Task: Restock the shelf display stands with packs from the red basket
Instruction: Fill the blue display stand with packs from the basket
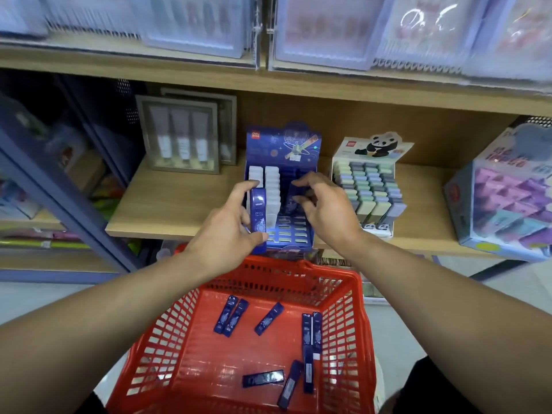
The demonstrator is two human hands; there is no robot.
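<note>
A blue display stand (283, 144) stands on the wooden shelf (179, 204), with two rows of white-topped packs in its left slots. My left hand (227, 231) grips a blue pack (259, 216) upright at the stand's left front. My right hand (322, 204) pinches another blue pack (291, 201) over the stand's right slots. The red basket (343, 324) sits below the shelf edge with several blue packs (265, 319) lying loose on its floor.
A panda-topped stand (370, 186) of pastel packs is right of the blue one. A grey framed box (179, 135) is on the left, a purple boxed set (507, 198) far right. An upper shelf (268, 76) of notebooks overhangs.
</note>
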